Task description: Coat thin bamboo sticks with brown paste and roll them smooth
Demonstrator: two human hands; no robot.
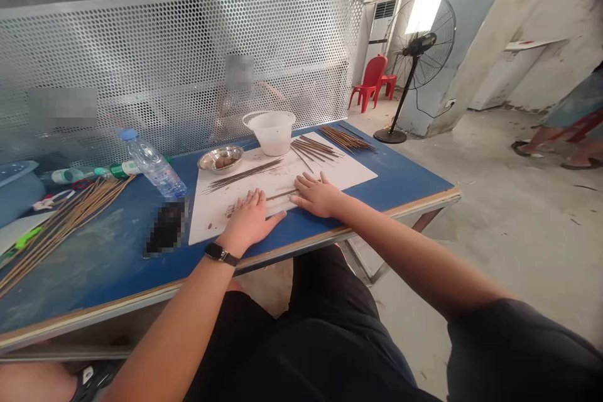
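My left hand (250, 218) lies flat with its fingers stretched over a thin brown stick (280, 195) on a white board (342, 179). At the stick's other end, my right hand (316, 195) rests palm down, fingers spread. Parts of the stick are hidden under both hands. Just beyond my left hand is a bundle of thin dark sticks (245, 174). Thicker dark brown sticks (316, 149) lie fanned out past my right hand. A metal bowl (207, 161) with brown lumps (225, 162) in it stands at the board's back left, near a white plastic bucket (273, 133).
A water bottle (155, 166) and a blurred dark object (166, 227) are left of the board. Long bare sticks (70, 220) and a blue basin (17, 191) lie farther left. More sticks (347, 138) lie back right. A perforated metal screen (188, 63) borders the blue table (405, 169).
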